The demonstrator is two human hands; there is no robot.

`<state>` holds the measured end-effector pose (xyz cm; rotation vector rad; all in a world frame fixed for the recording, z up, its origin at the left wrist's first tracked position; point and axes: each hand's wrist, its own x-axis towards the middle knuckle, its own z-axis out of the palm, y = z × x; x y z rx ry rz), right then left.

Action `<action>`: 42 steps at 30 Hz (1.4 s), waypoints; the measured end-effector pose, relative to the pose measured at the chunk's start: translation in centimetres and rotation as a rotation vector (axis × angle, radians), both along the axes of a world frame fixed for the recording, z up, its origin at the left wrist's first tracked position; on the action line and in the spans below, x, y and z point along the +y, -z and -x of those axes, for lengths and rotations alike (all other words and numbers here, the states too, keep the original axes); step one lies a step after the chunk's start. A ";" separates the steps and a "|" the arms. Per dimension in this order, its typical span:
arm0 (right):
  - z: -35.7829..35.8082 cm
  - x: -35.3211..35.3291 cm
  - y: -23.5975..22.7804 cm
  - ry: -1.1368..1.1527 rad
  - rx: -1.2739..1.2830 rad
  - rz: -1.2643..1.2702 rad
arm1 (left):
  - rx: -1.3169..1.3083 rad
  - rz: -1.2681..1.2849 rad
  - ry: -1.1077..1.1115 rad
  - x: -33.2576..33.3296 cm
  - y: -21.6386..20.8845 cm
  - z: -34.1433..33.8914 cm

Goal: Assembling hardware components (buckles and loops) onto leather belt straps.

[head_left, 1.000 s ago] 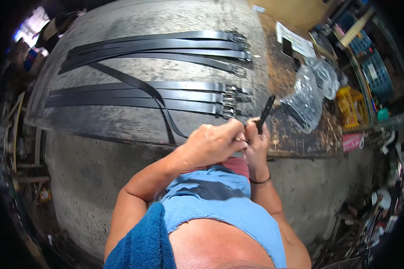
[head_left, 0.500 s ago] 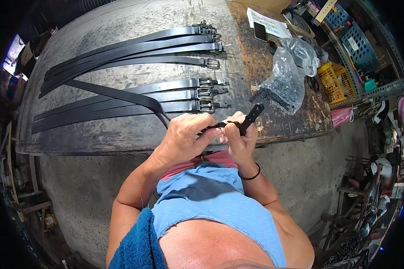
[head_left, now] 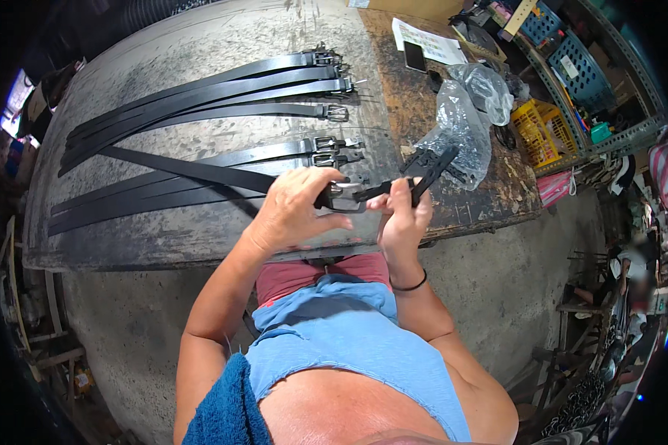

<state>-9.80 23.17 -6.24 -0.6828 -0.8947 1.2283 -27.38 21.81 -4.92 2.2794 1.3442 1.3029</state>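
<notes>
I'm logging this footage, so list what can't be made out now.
In the head view:
Held belt: stretch behind the left hand, hidden by it.
Black strap: the part within the right hand, hidden by it.
Clear plastic bag: exact contents, obscured by crinkles and glare.
Blue towel: lower part, cut off by bottom edge.

Black belt (head_left: 208, 171), slanting (silvery buckle (head_left: 345, 194) at its right end), black strip (head_left: 439, 171) tilted beside it

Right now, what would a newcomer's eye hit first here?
The black belts laid in two groups across the worn table, buckles to the right. Then, near the front edge, the left hand holding another belt by its buckle end, the right hand a small black strap. Farther right, a clear plastic bag and a yellow basket.
</notes>
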 end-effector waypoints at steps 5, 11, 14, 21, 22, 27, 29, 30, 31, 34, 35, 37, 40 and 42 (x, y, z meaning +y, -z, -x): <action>-0.8 2.2 1.8 0.085 0.140 0.139 | 0.232 -0.030 -0.106 1.2 1.0 0.5; -0.9 2.7 2.0 0.190 0.164 0.043 | 0.129 -0.072 -0.140 2.0 0.8 -1.3; -0.4 2.2 1.3 0.210 0.138 0.025 | 0.110 -0.051 -0.156 2.1 0.7 -1.6; -1.5 2.9 1.4 0.073 0.032 0.048 | 0.185 0.000 -0.110 2.1 0.4 -1.0; -1.5 3.0 1.2 0.066 0.007 0.053 | 0.187 0.004 -0.119 2.2 0.5 -1.0; -1.3 2.7 1.8 0.018 0.088 0.136 | 0.062 0.065 -0.152 2.3 0.8 -1.1; -1.7 2.8 2.7 -0.044 0.095 0.164 | 0.041 0.074 -0.150 2.6 1.2 -1.1; -1.8 2.8 3.0 -0.097 0.101 0.188 | 0.041 0.076 -0.155 2.7 1.2 -1.0; -1.4 2.4 2.7 -0.104 0.082 0.241 | 0.051 0.087 -0.152 2.7 1.2 -1.0; -1.5 2.3 3.1 -0.175 0.063 0.283 | 0.049 0.100 -0.130 2.8 1.3 -0.8; -1.4 2.1 2.8 -0.177 0.092 0.276 | 0.038 0.101 -0.111 2.9 1.4 -0.7; -1.5 2.2 2.9 -0.192 0.141 0.275 | 0.023 0.078 -0.086 3.1 1.6 -0.6; -1.4 2.3 2.9 -0.196 0.181 0.301 | 0.025 0.064 -0.062 3.3 2.2 -0.5; -1.2 2.3 3.1 -0.193 0.172 0.331 | 0.042 0.075 -0.072 3.4 2.8 -0.3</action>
